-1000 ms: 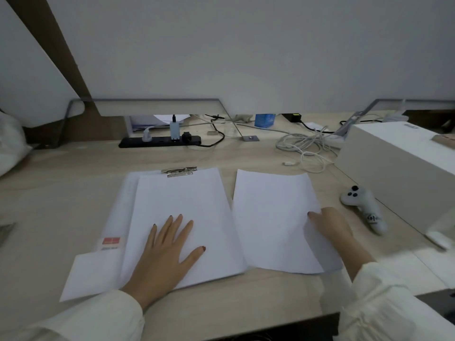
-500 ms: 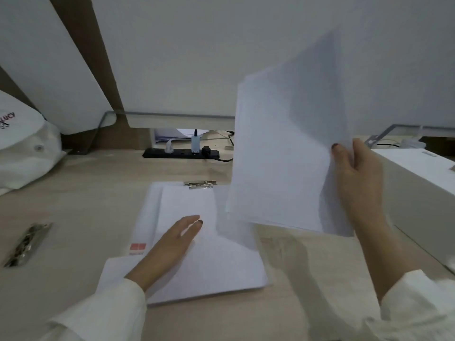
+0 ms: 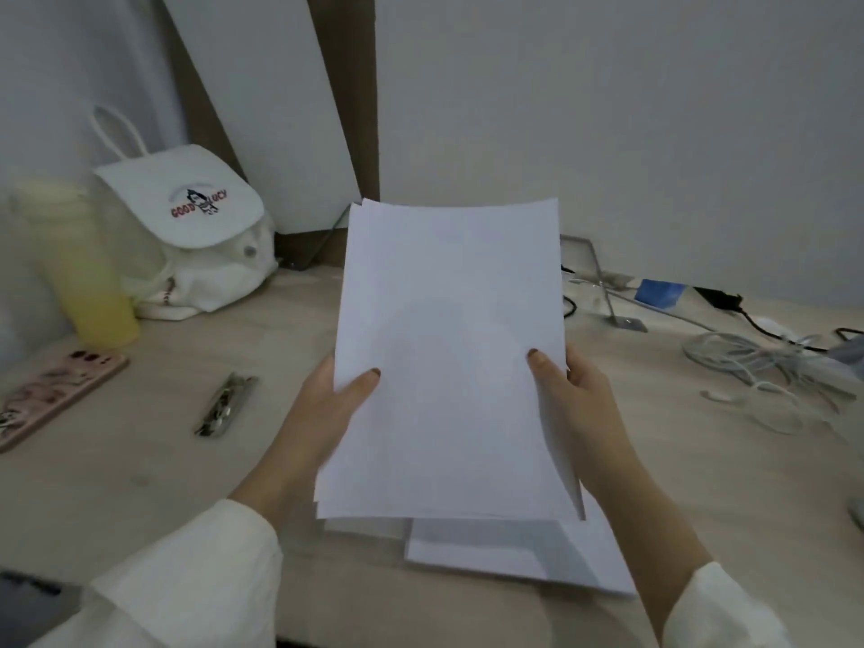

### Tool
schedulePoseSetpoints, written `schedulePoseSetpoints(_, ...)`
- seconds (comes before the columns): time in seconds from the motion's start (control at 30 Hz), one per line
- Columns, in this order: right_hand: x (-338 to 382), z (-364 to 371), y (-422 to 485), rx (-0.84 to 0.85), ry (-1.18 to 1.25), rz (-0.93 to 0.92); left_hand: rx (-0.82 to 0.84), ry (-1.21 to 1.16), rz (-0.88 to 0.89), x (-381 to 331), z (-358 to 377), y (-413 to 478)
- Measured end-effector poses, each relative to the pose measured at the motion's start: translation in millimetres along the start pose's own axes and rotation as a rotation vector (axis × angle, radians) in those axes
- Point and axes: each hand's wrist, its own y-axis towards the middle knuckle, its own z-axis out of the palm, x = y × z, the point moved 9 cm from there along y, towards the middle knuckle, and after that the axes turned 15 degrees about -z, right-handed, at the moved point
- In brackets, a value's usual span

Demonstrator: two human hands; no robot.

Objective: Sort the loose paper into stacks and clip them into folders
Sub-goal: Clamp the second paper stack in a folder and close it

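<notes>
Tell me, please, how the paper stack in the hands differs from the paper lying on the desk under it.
The held stack is up off the desk and tilted, gripped at its side edges by the left hand and right hand; the desk paper lies flat on the desk, untouched. The held stack shows whole; the desk paper is mostly hidden behind it. Both are plain white sheets.

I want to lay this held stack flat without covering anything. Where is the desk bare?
Bare desk lies between the metal clip and the left hand, and right of the right hand, nearer than the cables. Crowded: phone, bottle and bag far left; loose sheets beneath the held stack.
</notes>
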Motion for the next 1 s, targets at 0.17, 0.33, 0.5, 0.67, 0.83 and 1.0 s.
schedulePoseSetpoints(0.17, -12.6, 41.0, -1.7, 0.09, 0.052, 0.051, 0.014, -0.002, 0.03, 7.6, -38.7, 2.1)
schedulePoseSetpoints(0.33, -21.4, 76.8, -5.9, 0.149, 0.034, 0.083, -0.117, -0.03, 0.048, 13.0, -71.9, 5.4)
schedulePoseSetpoints(0.5, -42.3, 103.8, -10.4, 0.22, -0.126, 0.146, -0.199, 0.145, -0.042, 34.7, -99.4, 26.8)
schedulePoseSetpoints(0.67, -59.6, 119.7, -14.2, 0.252, -0.275, 0.195, -0.104, 0.252, -0.169, 55.1, -118.9, 44.0)
schedulePoseSetpoints(0.83, -82.8, 141.2, -21.2, 0.282, -0.298, 0.307, -0.46, 0.467, -0.142, 48.0, -200.5, 60.9)
schedulePoseSetpoints(1.0, -101.7, 147.4, -30.6, 0.261, -0.329, 0.357, -0.231, 0.694, -0.191, 68.5, -211.6, 87.2)
